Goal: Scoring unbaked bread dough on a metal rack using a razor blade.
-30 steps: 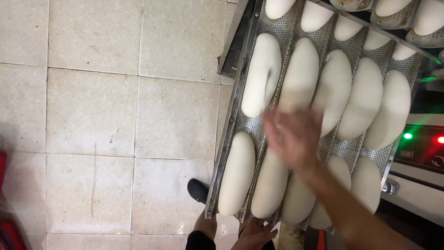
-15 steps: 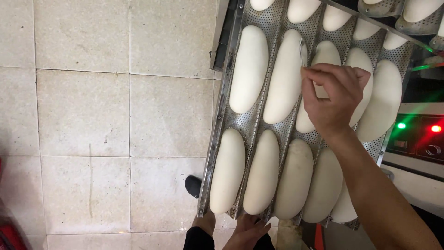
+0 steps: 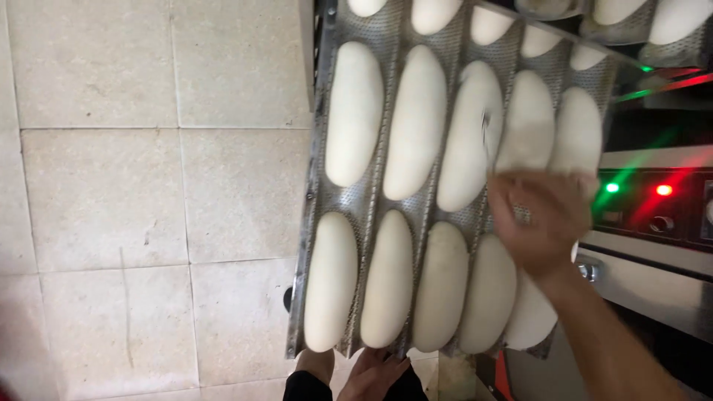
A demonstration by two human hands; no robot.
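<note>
From the head view, we see our right hand [image 3: 538,223] lower on the perforated metal tray [image 3: 371,200] than half a second ago, when it sat on the upper row; now it hovers blurred over the fourth channel, between the two rows of dough loaves [image 3: 416,122]. Its fingers look loosely spread, and we cannot tell whether they hold anything, perhaps a small blade. Our left hand [image 3: 375,371] grips the tray's near edge from beneath, as before. The loaves are pale, smooth and oblong, five to a row, each lying in its own channel; the third upper loaf [image 3: 469,137] shows a short slit. The tray juts over the beige tiled floor [image 3: 148,193], beside an oven panel [image 3: 653,197] with green and red lights.
</note>
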